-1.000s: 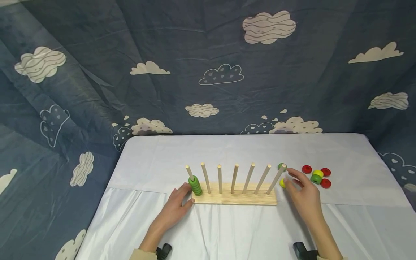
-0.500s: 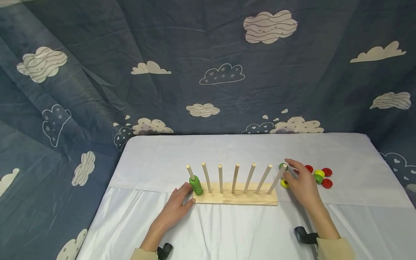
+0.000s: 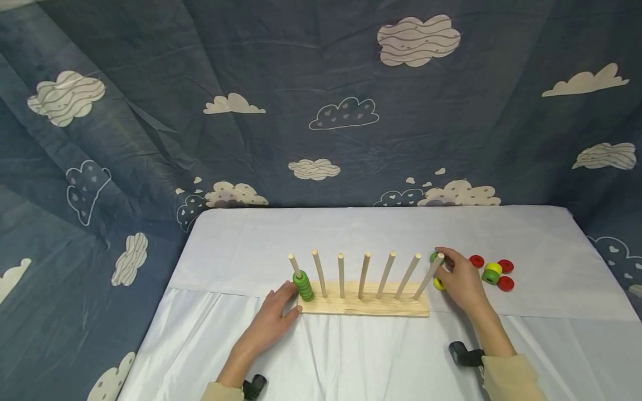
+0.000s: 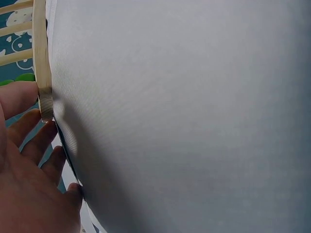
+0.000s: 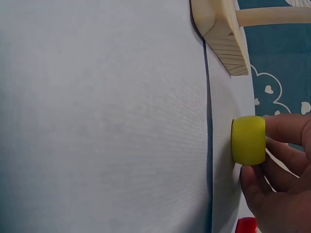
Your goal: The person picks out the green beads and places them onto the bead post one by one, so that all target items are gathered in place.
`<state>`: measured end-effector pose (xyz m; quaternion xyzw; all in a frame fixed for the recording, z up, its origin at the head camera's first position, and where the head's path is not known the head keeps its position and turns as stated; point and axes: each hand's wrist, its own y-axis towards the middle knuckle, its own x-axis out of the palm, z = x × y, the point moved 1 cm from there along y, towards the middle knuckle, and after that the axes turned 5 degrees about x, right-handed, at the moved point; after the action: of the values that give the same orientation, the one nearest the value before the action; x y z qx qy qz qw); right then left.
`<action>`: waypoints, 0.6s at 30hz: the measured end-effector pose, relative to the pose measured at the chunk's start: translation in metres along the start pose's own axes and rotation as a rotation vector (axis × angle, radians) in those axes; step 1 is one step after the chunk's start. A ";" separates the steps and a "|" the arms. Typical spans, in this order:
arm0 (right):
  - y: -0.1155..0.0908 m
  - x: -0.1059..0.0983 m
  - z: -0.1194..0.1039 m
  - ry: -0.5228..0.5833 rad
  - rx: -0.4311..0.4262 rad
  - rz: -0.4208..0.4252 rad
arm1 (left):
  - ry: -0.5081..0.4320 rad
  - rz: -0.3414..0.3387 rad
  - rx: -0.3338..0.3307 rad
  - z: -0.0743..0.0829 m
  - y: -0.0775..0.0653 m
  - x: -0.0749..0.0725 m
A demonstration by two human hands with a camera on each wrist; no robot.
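Observation:
A wooden peg stand (image 3: 363,306) with several upright pegs lies across the white table. Green beads (image 3: 303,285) are stacked on its leftmost peg. My left hand (image 3: 273,317) holds the stand's left end, thumb at the front corner and fingers behind. Beyond the stand's right end, my right hand (image 3: 461,281) has its thumb and fingertips round a loose green bead (image 3: 433,257), partly hidden by the rightmost peg. Close by sits a yellow bead (image 5: 249,141), in front of the fingers in the right wrist view; the green bead is hidden there.
Right of my right hand lies a loose group: red beads (image 3: 505,284), a yellow bead (image 3: 494,268) and a green bead (image 3: 490,277). A dark cloud-print curtain (image 3: 281,67) hangs behind the table (image 3: 241,245).
My right hand first rises away from the yellow bead, then shifts left, and its fingers close in on the green bead behind. My left hand and the peg stand stay in place.

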<state>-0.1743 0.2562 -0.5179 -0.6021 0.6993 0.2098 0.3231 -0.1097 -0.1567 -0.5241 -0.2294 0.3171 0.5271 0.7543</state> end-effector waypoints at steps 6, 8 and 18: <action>0.001 0.001 -0.001 -0.016 0.018 0.005 | 0.007 0.006 -0.006 -0.001 0.001 0.001; 0.001 0.001 -0.001 -0.018 0.018 0.008 | 0.010 0.004 -0.011 -0.001 0.001 0.001; -0.003 0.000 0.000 -0.009 0.028 0.035 | 0.007 -0.001 -0.006 -0.001 0.001 -0.001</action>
<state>-0.1714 0.2557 -0.5182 -0.5843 0.7110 0.2086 0.3310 -0.1108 -0.1575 -0.5243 -0.2338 0.3178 0.5270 0.7527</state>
